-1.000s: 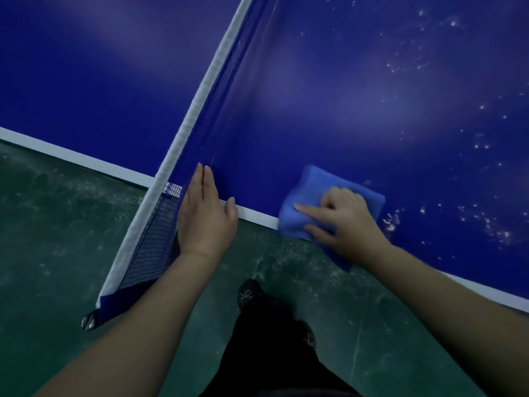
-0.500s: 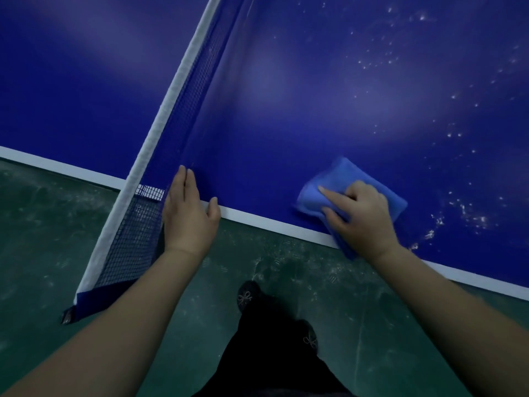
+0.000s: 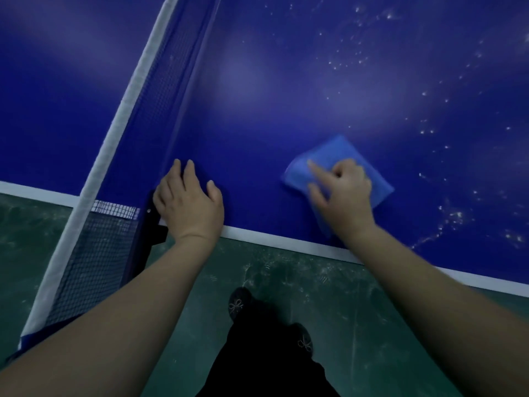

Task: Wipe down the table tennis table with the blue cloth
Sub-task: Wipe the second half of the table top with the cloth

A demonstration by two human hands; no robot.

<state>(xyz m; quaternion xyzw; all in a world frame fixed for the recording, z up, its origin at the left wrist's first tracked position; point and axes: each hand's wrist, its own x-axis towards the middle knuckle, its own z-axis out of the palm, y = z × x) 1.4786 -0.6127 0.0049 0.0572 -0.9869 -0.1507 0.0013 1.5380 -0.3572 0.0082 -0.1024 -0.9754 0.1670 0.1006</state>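
On table (image 3: pixel 286 96): left hand (image 3: pixel 190 206) flat, right hand (image 3: pixel 343 196) grips cloth (image 3: pixel 337 151).

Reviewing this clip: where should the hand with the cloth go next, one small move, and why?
Probably slide the blue cloth rightward along the near edge. The right hand holds it on a stretch of the table that looks clean, while white specks lie scattered just to its right. The left hand rests flat beside the net.
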